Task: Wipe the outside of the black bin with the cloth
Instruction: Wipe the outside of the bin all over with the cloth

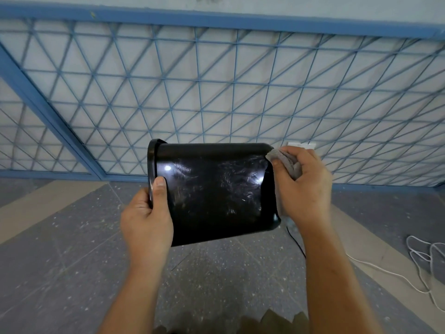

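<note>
- We hold the black bin (212,189) clear of the floor (72,261), tipped on its side in front of the blue wire grille (216,80), with its mouth to our left and its base to our right.
- Our left hand (147,220) grips the rim (151,169) at the mouth. The thumb lies over the outer wall and the other fingers are hidden behind the rim.
- Our right hand (305,182) is curled round a bunched grey cloth (285,160) and presses it against the upper corner of the base end.
- The glossy side facing us shows scuffs and smears, so we judge that most of the wiping remains.
- Only the grip on the rim supports the bin, so a hard push from the cloth could twist it loose and drop it.
- The tightly bunched cloth touches little surface, so we could miss patches.
- A white cable (419,251) lies on the floor to our right and could catch a foot if we step that way.
</note>
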The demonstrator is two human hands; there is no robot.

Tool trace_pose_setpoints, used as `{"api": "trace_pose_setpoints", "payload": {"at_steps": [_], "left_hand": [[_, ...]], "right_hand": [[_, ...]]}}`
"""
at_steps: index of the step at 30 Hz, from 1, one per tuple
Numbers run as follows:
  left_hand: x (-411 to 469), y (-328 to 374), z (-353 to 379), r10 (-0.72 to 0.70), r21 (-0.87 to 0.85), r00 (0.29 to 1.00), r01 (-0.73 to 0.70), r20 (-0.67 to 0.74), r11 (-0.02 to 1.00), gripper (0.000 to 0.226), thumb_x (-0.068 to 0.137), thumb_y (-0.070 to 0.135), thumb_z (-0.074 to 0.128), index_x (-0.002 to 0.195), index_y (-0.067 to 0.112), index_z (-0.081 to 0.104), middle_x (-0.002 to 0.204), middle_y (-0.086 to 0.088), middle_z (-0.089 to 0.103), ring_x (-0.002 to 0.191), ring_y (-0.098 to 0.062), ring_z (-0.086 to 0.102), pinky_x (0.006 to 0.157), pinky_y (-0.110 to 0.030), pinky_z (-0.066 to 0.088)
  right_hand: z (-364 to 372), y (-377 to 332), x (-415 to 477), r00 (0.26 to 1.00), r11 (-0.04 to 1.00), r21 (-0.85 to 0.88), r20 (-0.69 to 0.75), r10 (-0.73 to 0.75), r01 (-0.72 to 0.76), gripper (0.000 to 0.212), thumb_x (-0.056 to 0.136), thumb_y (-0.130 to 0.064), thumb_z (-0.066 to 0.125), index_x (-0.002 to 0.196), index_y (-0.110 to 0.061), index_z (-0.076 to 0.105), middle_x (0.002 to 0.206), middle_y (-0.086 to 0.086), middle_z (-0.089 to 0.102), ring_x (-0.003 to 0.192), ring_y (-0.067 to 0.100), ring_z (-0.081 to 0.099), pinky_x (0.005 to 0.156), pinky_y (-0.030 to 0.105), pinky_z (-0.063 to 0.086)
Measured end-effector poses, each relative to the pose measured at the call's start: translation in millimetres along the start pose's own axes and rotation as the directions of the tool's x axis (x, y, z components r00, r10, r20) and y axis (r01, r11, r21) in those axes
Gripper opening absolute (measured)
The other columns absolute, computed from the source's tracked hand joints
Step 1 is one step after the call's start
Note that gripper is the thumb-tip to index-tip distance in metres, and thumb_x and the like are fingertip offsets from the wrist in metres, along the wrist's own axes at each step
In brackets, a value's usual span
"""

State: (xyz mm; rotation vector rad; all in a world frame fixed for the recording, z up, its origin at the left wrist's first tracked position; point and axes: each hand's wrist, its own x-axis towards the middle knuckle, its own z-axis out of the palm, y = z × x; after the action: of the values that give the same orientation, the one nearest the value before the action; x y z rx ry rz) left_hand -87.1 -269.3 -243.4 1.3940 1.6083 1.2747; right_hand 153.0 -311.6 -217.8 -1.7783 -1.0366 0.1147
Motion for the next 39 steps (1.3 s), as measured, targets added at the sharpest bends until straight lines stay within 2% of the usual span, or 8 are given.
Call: {"api": "trace_pose_setpoints", "payload": {"at_steps": [4, 10, 15, 20, 28, 32, 37, 39], "left_hand": [[0, -3, 0, -0.007, 0.009, 1.0, 0.007, 0.006, 1.0, 0.057, 0.104, 0.053, 0.051, 0.078, 0.005, 0.066, 0.075, -0.022, 0.066, 0.062, -0.023, 0.059, 0.053, -0.022, 0.041], [7, -8, -6, -0.065, -0.034, 0.997, 0.064, -0.037, 0.997, 0.057, 0.103, 0.056, 0.055, 0.083, 0.005, 0.07, 0.078, -0.022, 0.069, 0.066, -0.027, 0.064, 0.063, -0.044, 0.052], [6, -5, -9, 0.003, -0.006, 1.0, -0.003, -0.02, 1.0, 0.067, 0.104, 0.056, 0.056, 0.075, -0.005, 0.057, 0.071, -0.031, 0.056, 0.058, -0.034, 0.051, 0.054, -0.043, 0.042], [2, -3, -14, 0.003, -0.042, 0.998, -0.006, -0.068, 0.999, 0.058, 0.106, 0.047, 0.057, 0.059, 0.016, 0.041, 0.052, 0.007, 0.04, 0.045, -0.007, 0.037, 0.049, -0.026, 0.031], [-1, -4, -11, -0.002, -0.003, 1.0, 0.002, -0.016, 1.0, 0.058, 0.105, 0.053, 0.055, 0.067, 0.008, 0.053, 0.062, -0.016, 0.051, 0.057, -0.021, 0.048, 0.055, -0.036, 0.037], [0, -4, -13, -0.024, -0.036, 0.998, 0.022, -0.054, 0.999, 0.059, 0.105, 0.05, 0.056, 0.064, 0.009, 0.047, 0.059, -0.009, 0.046, 0.054, -0.02, 0.042, 0.055, -0.036, 0.035], [4, -10, -13, -0.069, -0.078, 0.991, 0.06, -0.117, 0.995, 0.062, 0.105, 0.056, 0.055, 0.081, -0.001, 0.062, 0.079, -0.029, 0.063, 0.066, -0.039, 0.058, 0.062, -0.055, 0.051], [4, -10, -13, -0.09, -0.107, 0.987, 0.077, -0.13, 0.991, 0.059, 0.106, 0.054, 0.054, 0.079, 0.002, 0.062, 0.077, -0.027, 0.063, 0.064, -0.03, 0.056, 0.061, -0.049, 0.048]], "right_hand": [[3, 0, 1, 0.991, 0.992, -0.002, -0.012, -0.13, 0.13, 0.021, 0.09, -0.017, 0.077, 0.111, -0.015, 0.077, 0.102, -0.002, 0.063, 0.092, 0.009, 0.061, 0.085, 0.009, 0.044], [-1, 10, -13, 0.932, 0.956, -0.014, 0.226, -0.282, 0.293, 0.029, 0.077, -0.005, 0.084, 0.1, -0.023, 0.081, 0.094, -0.008, 0.061, 0.097, 0.024, 0.054, 0.088, 0.022, 0.043], [6, 2, 0, 0.949, 0.953, -0.019, 0.094, -0.3, 0.303, 0.023, 0.081, -0.004, 0.079, 0.101, -0.017, 0.081, 0.095, -0.001, 0.063, 0.094, 0.025, 0.061, 0.083, 0.042, 0.053], [6, -6, -19, 0.922, 0.949, 0.043, 0.227, -0.315, 0.314, 0.027, 0.078, 0.001, 0.081, 0.101, -0.014, 0.08, 0.094, 0.0, 0.061, 0.089, 0.007, 0.061, 0.078, 0.017, 0.05], [14, -10, -11, 0.973, 0.976, -0.038, 0.097, -0.21, 0.214, 0.025, 0.08, -0.002, 0.079, 0.102, -0.014, 0.079, 0.09, 0.004, 0.058, 0.079, 0.006, 0.053, 0.073, 0.005, 0.041], [16, -5, -30, 0.947, 0.969, -0.039, 0.225, -0.229, 0.244, 0.026, 0.076, -0.002, 0.082, 0.099, -0.015, 0.08, 0.086, -0.001, 0.057, 0.073, 0.007, 0.056, 0.067, 0.016, 0.047], [11, 9, -36, 0.977, 0.985, -0.072, 0.159, -0.141, 0.154, 0.021, 0.076, -0.001, 0.081, 0.089, -0.018, 0.078, 0.082, -0.006, 0.057, 0.071, 0.007, 0.057, 0.063, 0.011, 0.044], [17, 1, -51, 0.932, 0.977, -0.02, 0.306, -0.196, 0.213, 0.018, 0.079, -0.002, 0.08, 0.087, -0.018, 0.077, 0.085, -0.008, 0.059, 0.073, 0.007, 0.06, 0.063, 0.014, 0.048]]}}
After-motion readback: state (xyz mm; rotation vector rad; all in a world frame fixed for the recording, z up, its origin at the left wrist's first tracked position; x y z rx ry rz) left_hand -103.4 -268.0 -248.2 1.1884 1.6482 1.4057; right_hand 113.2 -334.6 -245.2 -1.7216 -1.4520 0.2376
